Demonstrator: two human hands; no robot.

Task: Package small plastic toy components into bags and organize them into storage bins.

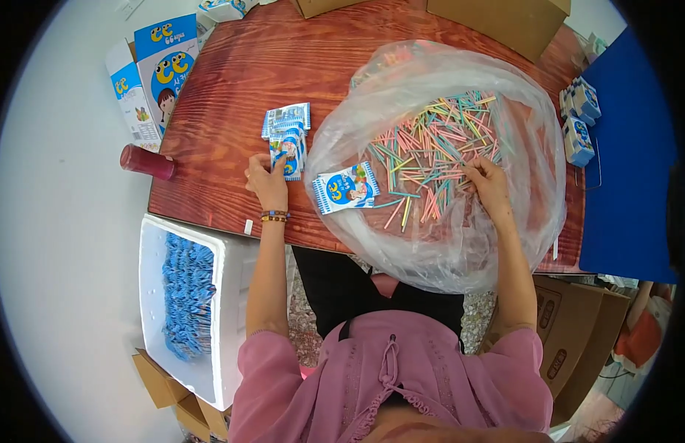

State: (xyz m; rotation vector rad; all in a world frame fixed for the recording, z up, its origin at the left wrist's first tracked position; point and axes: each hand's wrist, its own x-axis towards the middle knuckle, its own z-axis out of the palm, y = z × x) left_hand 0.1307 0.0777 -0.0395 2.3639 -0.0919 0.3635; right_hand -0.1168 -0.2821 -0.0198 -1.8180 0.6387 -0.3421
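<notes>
Grained wooden table [231, 66], thin pastel sticks [431, 148]

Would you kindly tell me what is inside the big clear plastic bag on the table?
The clear plastic bag holds a loose heap of pastel sticks. The right hand reaches into them, hiding those beneath it.

The wooden table [231, 81] was reddish-brown with a wavy grain. On it, the straws [431, 151] ran pink, green, yellow and blue inside a clear plastic bag [460, 244]. The small packets [287, 136] and the single packet [347, 187] were blue and white (with a cartoon picture). The cylinder [146, 162] was dark red. The foam box [228, 295] was white, its contents [186, 295] blue. The cartons [154, 74] were blue, white and yellow. The sleeves [390, 376] were pink.
</notes>
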